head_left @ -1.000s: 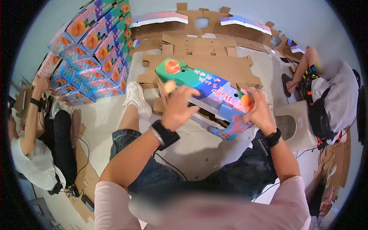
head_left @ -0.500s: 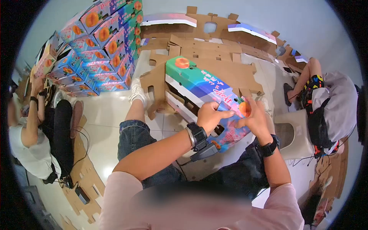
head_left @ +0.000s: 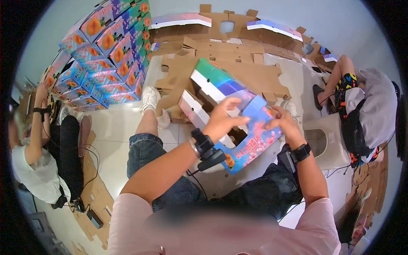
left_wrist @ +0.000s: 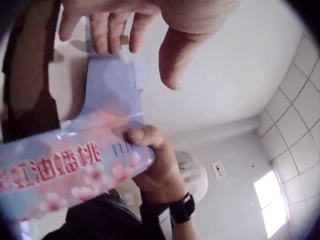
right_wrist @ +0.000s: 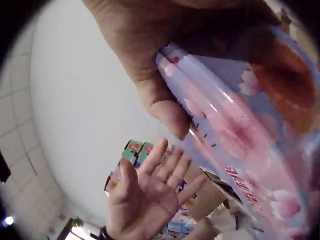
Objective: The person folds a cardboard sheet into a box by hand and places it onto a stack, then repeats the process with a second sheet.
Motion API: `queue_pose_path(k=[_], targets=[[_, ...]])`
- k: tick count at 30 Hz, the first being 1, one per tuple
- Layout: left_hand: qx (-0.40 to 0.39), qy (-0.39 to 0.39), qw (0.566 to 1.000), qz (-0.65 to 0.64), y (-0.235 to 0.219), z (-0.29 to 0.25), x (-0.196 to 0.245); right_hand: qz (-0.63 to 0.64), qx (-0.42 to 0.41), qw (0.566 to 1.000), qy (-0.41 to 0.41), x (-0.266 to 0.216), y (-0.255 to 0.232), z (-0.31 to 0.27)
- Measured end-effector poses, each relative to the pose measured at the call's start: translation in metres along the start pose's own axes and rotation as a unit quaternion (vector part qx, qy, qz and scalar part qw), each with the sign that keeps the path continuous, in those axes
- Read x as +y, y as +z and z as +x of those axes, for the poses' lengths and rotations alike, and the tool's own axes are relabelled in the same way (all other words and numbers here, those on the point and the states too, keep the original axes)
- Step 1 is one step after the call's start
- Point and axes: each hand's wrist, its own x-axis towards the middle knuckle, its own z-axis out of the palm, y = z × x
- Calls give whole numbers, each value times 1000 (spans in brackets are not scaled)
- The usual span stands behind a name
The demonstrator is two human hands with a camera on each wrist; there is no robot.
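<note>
A printed peach carton (head_left: 260, 138), blue, pink and green, is tilted between the person's knees, its long side gaping. The right hand (head_left: 287, 123) grips the carton's right end; in the left wrist view its thumb lies on the printed end panel (left_wrist: 75, 170). Over the gap, the left hand (head_left: 223, 119) is spread, fingers extended, beside a blue flap (head_left: 254, 106). The right wrist view shows that left hand (right_wrist: 147, 200) palm up with fingers apart, and the right hand (right_wrist: 150, 75) with its thumb along the carton edge (right_wrist: 220, 105).
Stacked peach cartons (head_left: 112, 55) stand at the back left. Flat brown cardboard (head_left: 229, 55) lies on the floor ahead. One person (head_left: 42, 165) sits at left, another (head_left: 374, 110) at right near a pale stool (head_left: 335, 144). Cables run along the floor.
The carton has turned so its printed end and open side show more. The left hand came to the carton's right part, then lifted and spread; the right hand stays at the right end.
</note>
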Motion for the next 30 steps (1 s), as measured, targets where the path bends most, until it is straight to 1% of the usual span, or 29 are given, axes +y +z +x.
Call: queue_pose_path(k=[1, 2, 3, 4, 5, 6, 7, 8, 9, 10, 11, 12, 13, 14, 15, 16, 17, 18, 19, 20, 21, 22, 23, 24, 25, 26, 27, 28, 30], targets=[[40, -24, 998, -43, -10, -4, -1, 84, -4, 996, 40, -1, -5, -2], [87, -16, 996, -10, -23, -5, -12, 167, -9, 983, 80, 1, -11, -2], [143, -11, 988, 56, -38, -7, -19, 216, 10, 975, 58, 26, -21, 4], [199, -6, 972, 121, -50, -9, -19, 216, 9, 975, 57, 21, -24, 2], [201, -6, 972, 122, -60, -13, -20, 253, -17, 965, 65, 10, -29, -2], [238, -54, 964, 103, -66, -19, -13, 289, -43, 954, 73, -1, -34, -6], [274, -101, 953, 83, -68, -25, -4, 313, -72, 945, 53, -8, -36, -11], [277, -100, 952, 82, -67, -31, 7, 311, -75, 946, 52, 1, -39, -7], [190, -169, 966, -35, -64, -37, 21, 348, -54, 932, 80, 18, -46, 0], [98, -231, 956, -151, -62, -42, 28, 384, -33, 916, 108, 23, -49, 3], [-37, -249, 944, -216, -66, -42, 2, 381, -35, 918, 107, 24, -49, 4], [-35, -246, 944, -218, -58, -47, 1, 409, -25, 905, 117, 21, -45, 3], [-44, -246, 935, -253, -43, -52, 1, 437, -16, 890, 128, 18, -41, 3], [-53, -246, 924, -287, -33, -53, 3, 436, -17, 891, 126, 17, -39, 4], [-50, -245, 925, -285, -33, -51, 14, 453, -17, 884, 110, 16, -37, 4], [-49, -245, 925, -287, -37, -47, 14, 471, -18, 877, 96, 16, -35, 4], [-59, -241, 912, -326, -44, -42, 11, 470, -19, 877, 97, 17, -33, 3], [-68, -235, 899, -364, -50, -38, 8, 476, -40, 875, 72, 17, -32, 3], [-65, -232, 900, -363, -53, -34, 3, 483, -62, 873, 45, 16, -30, 4], [-50, -191, 924, -327, -56, -30, -2, 483, -65, 872, 44, 17, -28, 7], [-36, -149, 945, -289, -57, -29, 5, 490, -89, 866, 50, 18, -27, 10], [-35, -148, 945, -289, -57, -30, 11, 496, -113, 859, 56, 19, -26, 13], [-8, -152, 953, -263, -56, -32, 19, 495, -113, 860, 56, 19, -23, 15], [19, -155, 959, -236, -53, -34, 26, 387, -5, 922, 0, 18, -15, 18], [19, -154, 959, -238, -51, -32, 21, 266, 104, 957, -57, 16, -5, 21], [41, -143, 970, -194, -47, -31, 12, 138, 239, 956, -97, 17, 8, 26], [61, -132, 978, -149, -42, -30, 5, 139, 202, 962, -117, 11, 17, 26], [59, -132, 978, -150, -36, -30, 3, 140, 165, 967, -137, 2, 27, 24], [95, -135, 974, -156, -25, -32, 1, 15, 89, 970, -226, -19, 53, 22]])
